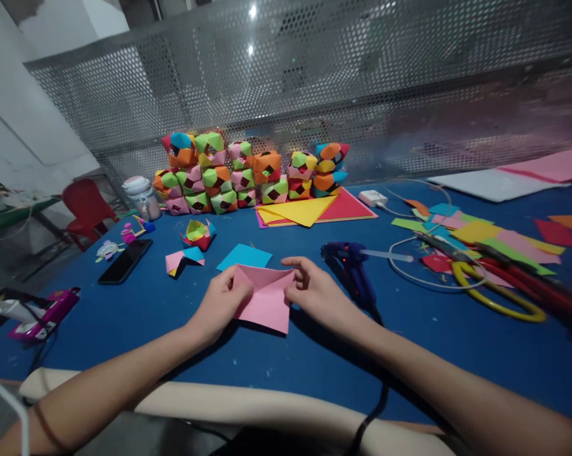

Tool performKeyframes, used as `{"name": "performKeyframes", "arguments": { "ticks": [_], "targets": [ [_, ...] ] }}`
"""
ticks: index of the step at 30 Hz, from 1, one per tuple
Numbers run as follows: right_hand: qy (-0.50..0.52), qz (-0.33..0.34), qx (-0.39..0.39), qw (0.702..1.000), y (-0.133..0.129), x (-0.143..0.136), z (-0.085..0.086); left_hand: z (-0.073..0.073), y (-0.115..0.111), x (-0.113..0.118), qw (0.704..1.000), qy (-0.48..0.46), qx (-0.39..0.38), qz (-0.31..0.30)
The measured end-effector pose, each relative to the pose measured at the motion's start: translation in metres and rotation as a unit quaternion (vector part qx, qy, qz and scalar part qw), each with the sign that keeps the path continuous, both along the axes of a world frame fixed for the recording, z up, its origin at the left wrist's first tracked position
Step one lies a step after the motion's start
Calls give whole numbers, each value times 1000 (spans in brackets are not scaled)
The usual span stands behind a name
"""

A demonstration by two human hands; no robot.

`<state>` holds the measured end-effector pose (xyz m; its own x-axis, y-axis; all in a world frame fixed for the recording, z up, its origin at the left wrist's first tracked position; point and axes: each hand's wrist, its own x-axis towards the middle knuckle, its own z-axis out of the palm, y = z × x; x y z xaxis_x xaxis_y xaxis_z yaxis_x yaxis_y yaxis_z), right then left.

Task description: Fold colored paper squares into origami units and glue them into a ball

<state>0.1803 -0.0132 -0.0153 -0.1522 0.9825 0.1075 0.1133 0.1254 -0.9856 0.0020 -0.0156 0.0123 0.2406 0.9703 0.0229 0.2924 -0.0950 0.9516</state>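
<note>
A pink sheet of paper (264, 307) with its far edge partly folded over is held just above the blue table. My left hand (222, 301) pinches its left side, thumb on top. At the right edge, my right hand (314, 291) grips the paper between thumb and curled fingers, the index finger stretched along the far corner. Just beyond the paper lies a blue paper square (245, 255). To its left are a folded pink and blue paper piece (185, 258) and a partly built multicoloured paper shape (199, 234).
A blue glue gun (356, 272) with a glue stick stands right of my hands, its cord running to the near edge. Scissors with a yellow handle (499, 307) and paper strips (485, 234) lie farther right. Stacked paper cubes (219, 180) line the back; a phone (125, 261) lies left.
</note>
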Motion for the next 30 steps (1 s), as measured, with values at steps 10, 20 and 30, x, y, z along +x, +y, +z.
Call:
{"name": "performKeyframes", "arguments": {
  "ticks": [10, 20, 30],
  "targets": [
    [61, 7, 30, 998, -7, -9, 2, -8, -2, 11, 965, -225, -133, 16],
    [55, -14, 13, 998, -7, -8, 1, -11, -4, 11, 973, -200, -110, 13],
    [55, -21, 47, 997, -10, -8, 2, -10, -6, 11, 987, -147, -62, 16]
  ]
}}
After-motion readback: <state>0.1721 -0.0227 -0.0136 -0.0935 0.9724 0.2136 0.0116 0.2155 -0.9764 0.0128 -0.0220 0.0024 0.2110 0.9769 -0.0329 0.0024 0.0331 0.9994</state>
